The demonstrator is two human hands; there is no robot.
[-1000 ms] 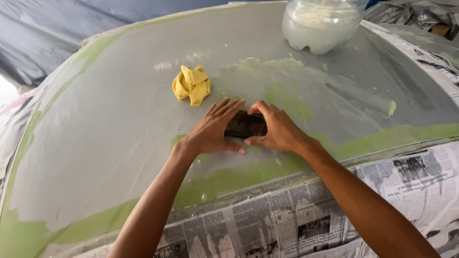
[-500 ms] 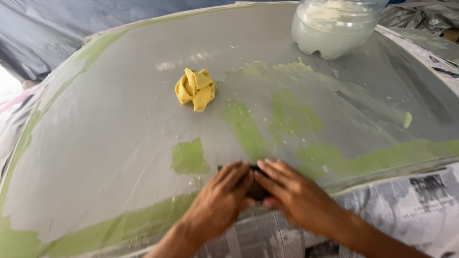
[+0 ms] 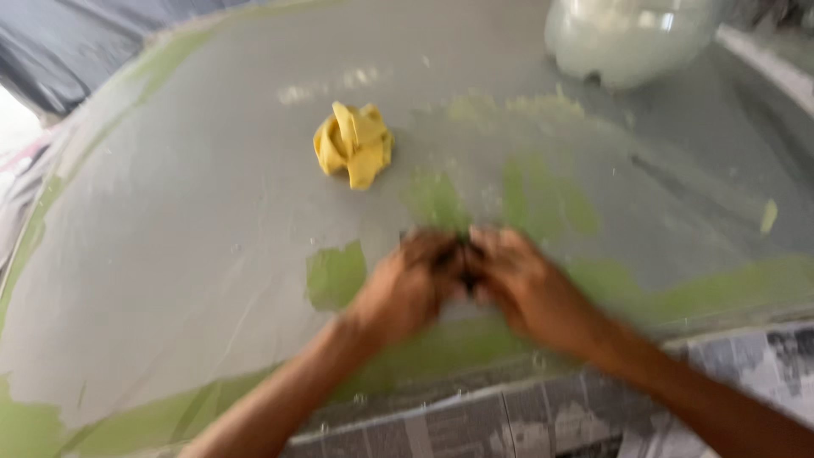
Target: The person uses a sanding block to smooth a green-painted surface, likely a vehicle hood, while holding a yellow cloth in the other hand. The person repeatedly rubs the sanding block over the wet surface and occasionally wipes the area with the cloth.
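My left hand (image 3: 407, 284) and my right hand (image 3: 526, 288) press side by side on a small dark sanding block (image 3: 458, 254), which shows only as a dark sliver between the fingers. Both hands are blurred by motion. They rest on a grey primed car panel (image 3: 186, 220) with green patches (image 3: 335, 273) showing through. A crumpled yellow cloth (image 3: 354, 144) lies on the panel beyond my left hand, apart from it.
A clear plastic tub of pale liquid (image 3: 627, 38) stands at the far right of the panel. Newspaper masking (image 3: 509, 424) covers the near edge and the right side. Dark sheeting (image 3: 76, 42) hangs at the far left.
Both hands slid the block toward me and then away again across the panel. The view has shifted closer, and the cloth and tub stay put.
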